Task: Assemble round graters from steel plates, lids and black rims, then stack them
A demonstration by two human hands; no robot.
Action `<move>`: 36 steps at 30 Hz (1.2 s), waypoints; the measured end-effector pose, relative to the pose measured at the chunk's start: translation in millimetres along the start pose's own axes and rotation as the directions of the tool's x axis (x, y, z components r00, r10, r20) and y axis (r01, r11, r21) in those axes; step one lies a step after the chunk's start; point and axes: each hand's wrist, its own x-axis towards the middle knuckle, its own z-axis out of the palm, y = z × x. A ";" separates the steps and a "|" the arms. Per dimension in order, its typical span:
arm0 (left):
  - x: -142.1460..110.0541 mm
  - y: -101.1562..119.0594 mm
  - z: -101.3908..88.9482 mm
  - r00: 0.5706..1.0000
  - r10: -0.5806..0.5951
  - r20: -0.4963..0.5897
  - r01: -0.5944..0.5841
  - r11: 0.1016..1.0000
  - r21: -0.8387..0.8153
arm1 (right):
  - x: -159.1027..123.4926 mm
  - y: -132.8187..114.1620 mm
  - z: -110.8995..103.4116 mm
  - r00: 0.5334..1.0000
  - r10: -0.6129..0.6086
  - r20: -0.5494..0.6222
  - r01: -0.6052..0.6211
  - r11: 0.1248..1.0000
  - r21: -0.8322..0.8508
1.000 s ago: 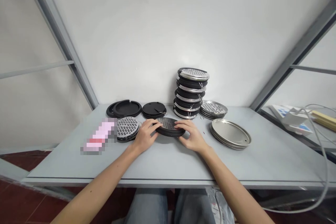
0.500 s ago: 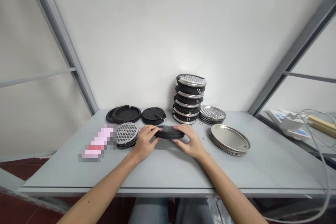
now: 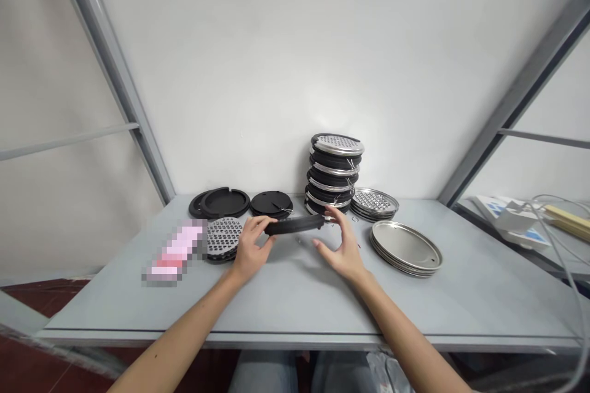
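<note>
A round black disc [image 3: 295, 225], seen nearly edge-on, is held above the table with its right end a little higher. My left hand [image 3: 251, 244] pinches its left edge, thumb below and fingers above. My right hand [image 3: 343, 245] is at the disc's right end with thumb and fingers spread; whether a fingertip touches the rim I cannot tell. Left of my left hand lies a stack of perforated metal discs [image 3: 224, 235] with black edges. Behind the held disc are black discs with a wire clip on top [image 3: 271, 203].
A tall stack of black-and-metal round pieces [image 3: 332, 172] stands by the wall. Perforated metal plates [image 3: 374, 201] and plain metal lids [image 3: 405, 245] lie at the right. Black rings [image 3: 225, 202] and a blurred pink item [image 3: 177, 252] are at the left. A cable [image 3: 565, 282] hangs far right.
My right hand has come off its grip on the disc and opened. The disc now tilts, right end up, in my left hand alone or nearly so.
</note>
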 end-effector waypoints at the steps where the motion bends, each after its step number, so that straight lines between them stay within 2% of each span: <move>1: -1.4 1.7 -0.9 0.998 0.059 0.016 -0.059 0.997 0.048 | -2.0 -4.2 0.1 0.998 -0.057 -0.029 0.056 0.998 -0.030; 3: -4.9 4.1 -2.0 0.983 0.170 0.070 -0.177 0.977 0.115 | -7.5 -12.2 2.8 0.980 -0.186 -0.077 0.176 0.977 -0.119; 5: -8.3 4.9 -1.9 0.960 0.247 0.131 -0.266 0.952 0.151 | -13.0 -18.2 8.2 0.938 -0.335 -0.091 0.308 0.924 -0.228; 8: -11.3 5.3 -0.3 0.920 0.326 0.215 -0.365 0.914 0.174 | -16.8 -20.9 16.3 0.863 -0.503 0.053 0.495 0.817 -0.296; 10: -11.0 6.9 1.0 0.894 0.375 0.247 -0.422 0.889 0.177 | -15.4 -19.2 18.6 0.840 -0.512 0.180 0.543 0.796 -0.268; 12: -9.3 9.7 1.8 0.876 0.408 0.258 -0.459 0.870 0.180 | -12.4 -16.8 17.7 0.836 -0.486 0.255 0.543 0.803 -0.247; 15: -6.8 14.8 1.0 0.880 0.418 0.226 -0.463 0.862 0.207 | -9.2 -14.4 11.9 0.845 -0.464 0.268 0.520 0.828 -0.209; 17: -6.8 16.7 -1.1 0.901 0.412 0.137 -0.433 0.870 0.237 | -10.0 -13.3 5.3 0.878 -0.431 0.210 0.462 0.876 -0.136; 19: -8.2 16.3 -4.0 0.901 0.432 0.031 -0.425 0.869 0.254 | -11.8 -11.9 -4.5 0.935 -0.342 0.098 0.349 0.935 -0.063; 21: -9.8 13.5 -6.5 0.889 0.457 -0.007 -0.441 0.862 0.251 | -10.0 -11.8 -18.7 0.976 -0.189 -0.110 0.185 0.982 -0.042; 22: -10.3 11.7 -7.1 0.891 0.455 0.001 -0.441 0.863 0.246 | -5.6 -13.2 -27.8 0.958 -0.109 -0.264 0.101 0.994 -0.041; 23: -10.5 10.0 -7.3 0.899 0.438 0.016 -0.429 0.871 0.237 | 1.9 -16.2 -38.1 0.910 -0.070 -0.408 0.058 0.997 -0.041; 25: -10.0 7.3 -6.5 0.922 0.384 0.059 -0.387 0.899 0.206 | 27.7 -27.3 -61.8 0.816 -0.091 -0.571 0.067 0.996 -0.064; 27: -8.9 6.0 -5.1 0.938 0.328 0.108 -0.342 0.927 0.156 | 66.1 -42.6 -85.8 0.714 -0.238 -0.658 0.140 0.970 -0.199; 28: -8.4 5.6 -4.6 0.940 0.310 0.140 -0.327 0.937 0.123 | 88.3 -49.6 -96.5 0.696 -0.319 -0.643 0.169 0.944 -0.284; 30: -7.9 5.0 -4.2 0.934 0.294 0.202 -0.309 0.950 0.050 | 133.2 -57.9 -112.9 0.737 -0.427 -0.524 0.211 0.882 -0.422; 32: -7.9 4.1 -4.7 0.928 0.286 0.239 -0.293 0.956 -0.006 | 172.2 -55.4 -122.0 0.760 -0.520 -0.390 0.292 0.809 -0.510; 34: -7.9 2.9 -5.7 0.934 0.259 0.244 -0.261 0.965 -0.028 | 199.8 -43.5 -124.1 0.804 -0.521 -0.287 0.316 0.783 -0.536; 36: -7.6 1.9 -6.4 0.943 0.230 0.241 -0.229 0.973 -0.032 | 215.3 -27.7 -120.8 0.845 -0.493 -0.208 0.328 0.785 -0.526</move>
